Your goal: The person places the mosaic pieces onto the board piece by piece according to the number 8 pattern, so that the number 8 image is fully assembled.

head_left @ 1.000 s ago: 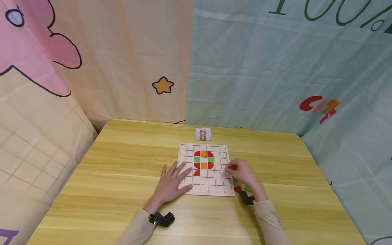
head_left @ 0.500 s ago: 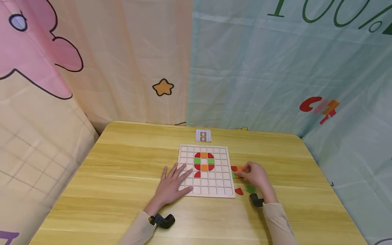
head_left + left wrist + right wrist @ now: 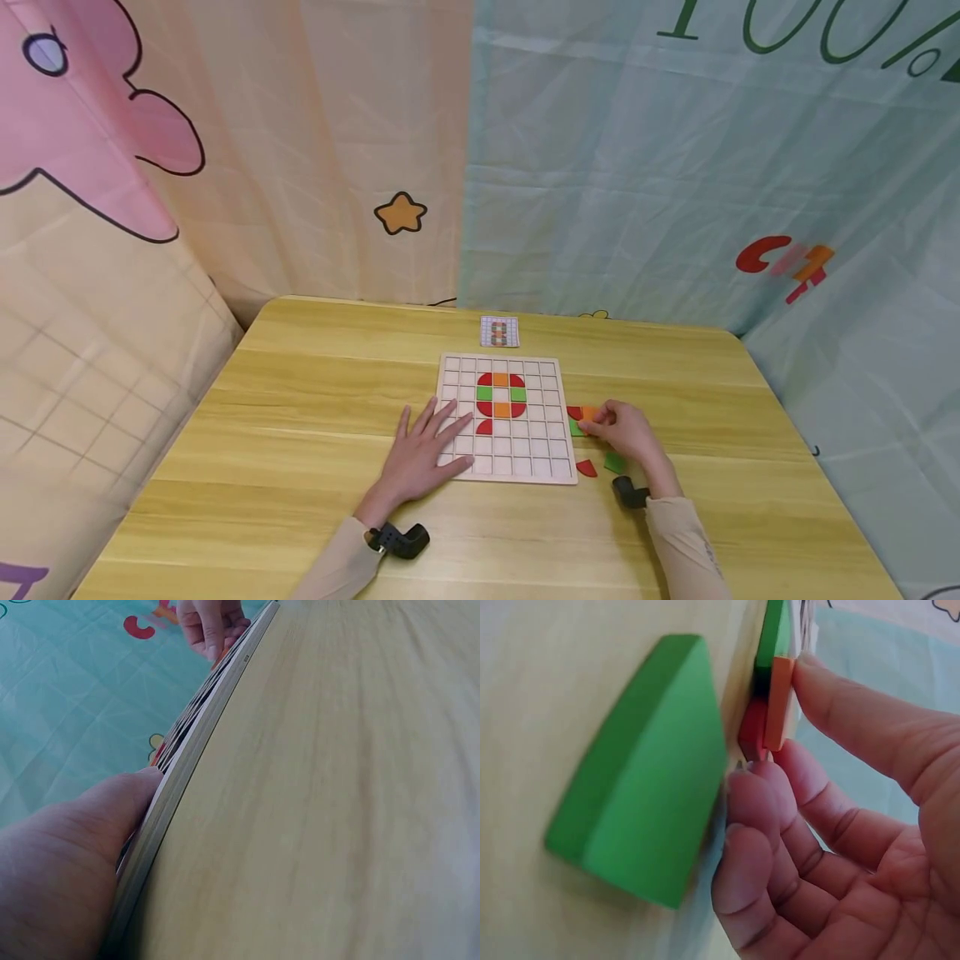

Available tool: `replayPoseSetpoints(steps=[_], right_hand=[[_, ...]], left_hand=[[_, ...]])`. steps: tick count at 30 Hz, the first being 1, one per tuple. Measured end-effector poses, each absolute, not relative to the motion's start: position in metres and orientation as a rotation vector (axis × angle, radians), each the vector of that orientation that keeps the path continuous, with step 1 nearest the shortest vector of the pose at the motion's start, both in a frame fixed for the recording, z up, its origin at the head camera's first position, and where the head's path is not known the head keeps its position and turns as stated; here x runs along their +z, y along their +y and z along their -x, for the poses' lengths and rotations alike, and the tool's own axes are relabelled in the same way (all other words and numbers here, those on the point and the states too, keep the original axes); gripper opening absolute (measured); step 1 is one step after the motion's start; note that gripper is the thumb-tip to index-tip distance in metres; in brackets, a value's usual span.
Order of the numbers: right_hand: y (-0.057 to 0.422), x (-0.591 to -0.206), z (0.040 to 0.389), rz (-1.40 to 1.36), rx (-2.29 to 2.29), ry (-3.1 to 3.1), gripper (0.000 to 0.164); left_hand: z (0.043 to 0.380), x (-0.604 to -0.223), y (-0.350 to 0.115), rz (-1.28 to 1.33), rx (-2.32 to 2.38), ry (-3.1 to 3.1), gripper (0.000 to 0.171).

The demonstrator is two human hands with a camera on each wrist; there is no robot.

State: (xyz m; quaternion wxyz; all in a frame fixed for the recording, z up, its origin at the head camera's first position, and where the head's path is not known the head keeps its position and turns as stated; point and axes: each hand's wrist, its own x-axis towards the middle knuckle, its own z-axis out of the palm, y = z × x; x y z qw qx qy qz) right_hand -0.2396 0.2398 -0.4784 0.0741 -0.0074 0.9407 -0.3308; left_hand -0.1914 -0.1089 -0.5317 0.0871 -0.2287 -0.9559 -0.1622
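Observation:
A pale gridded board (image 3: pixel 525 467) lies on the table, with red, orange and green tiles forming a ring on it. One red quarter-round tile (image 3: pixel 484 427) sits just below that ring. My left hand (image 3: pixel 415 457) rests with spread fingers on the board's left side; its thumb (image 3: pixel 127 799) touches the front edge in the left wrist view. To the right of the board, my right hand (image 3: pixel 626 432) pinches an orange tile (image 3: pixel 781 697) between thumb and index finger. Under and beside that tile are a red tile (image 3: pixel 754 727) and a green one (image 3: pixel 772 637).
A small pattern card (image 3: pixel 499 332) lies behind the board. Nearer me, at the board's lower right, are a loose red tile (image 3: pixel 587 468) and a green tile (image 3: pixel 615 463). Printed curtains (image 3: pixel 600 167) hang behind the wooden table (image 3: pixel 315 350).
My right hand has moved right, from above the board's right edge to the tiles beside it, and pinches the orange one. My left hand stays in place.

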Motion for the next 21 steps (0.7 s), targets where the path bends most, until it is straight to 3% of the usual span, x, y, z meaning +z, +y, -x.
replayPoseSetpoints(steps=[9,21], right_hand=[[0.2376,-0.4743,0.2377,0.006,-0.998,2.794,0.034],[0.2368,-0.475,0.2375,0.05,-0.998,2.821,0.029]], left_hand=[[0.1918,-0.5322,-0.1087,0.676,-0.487,-2.851,0.064],[0.1916,-0.532,-0.1087,0.679,-0.492,-2.839,0.065]])
